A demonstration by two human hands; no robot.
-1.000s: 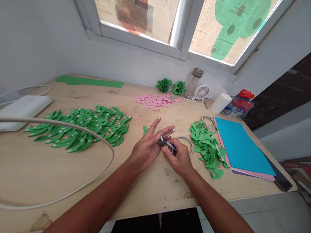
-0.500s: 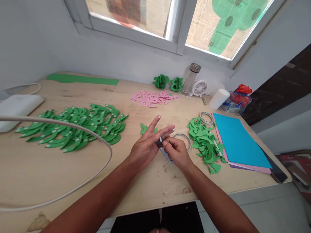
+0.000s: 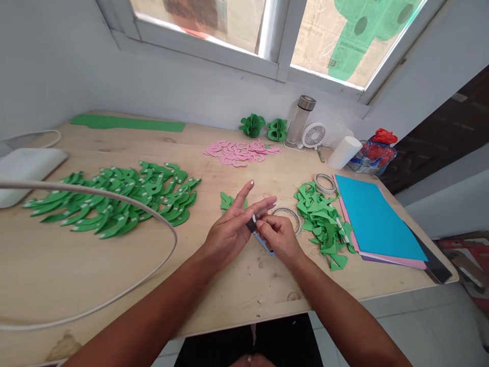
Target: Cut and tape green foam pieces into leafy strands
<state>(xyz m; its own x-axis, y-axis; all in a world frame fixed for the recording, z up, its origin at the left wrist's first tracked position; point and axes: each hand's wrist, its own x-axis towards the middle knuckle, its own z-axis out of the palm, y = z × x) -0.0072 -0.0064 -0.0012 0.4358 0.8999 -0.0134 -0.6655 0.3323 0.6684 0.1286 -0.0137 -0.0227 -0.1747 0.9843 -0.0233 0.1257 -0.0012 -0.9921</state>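
Observation:
My left hand (image 3: 227,232) is raised above the table with several fingers stretched out and apart. Small white bits show at its fingertips. My right hand (image 3: 281,237) touches it, thumb and forefinger pinched at a small white strip (image 3: 254,217), which looks like tape. Between the hands is a slim tool with a dark end and a blue body (image 3: 263,243); its kind is partly hidden by my fingers. Behind my left hand a green cut-out (image 3: 226,202) lies on the table. A roll of tape (image 3: 292,214) lies just beyond my right hand.
Green cut-outs with white patches (image 3: 126,199) are heaped at left, behind a looping cable (image 3: 173,239). Pink cut-outs (image 3: 244,153) lie at the back. Green scraps (image 3: 321,219), another tape roll (image 3: 325,183) and blue sheets (image 3: 378,219) are at right. A bottle (image 3: 300,122) and fan (image 3: 313,135) stand behind.
The hands keep nearly the same pose, with only a slight shift at the fingertips. More of the blue body shows below my right fingers. The view has shifted slightly.

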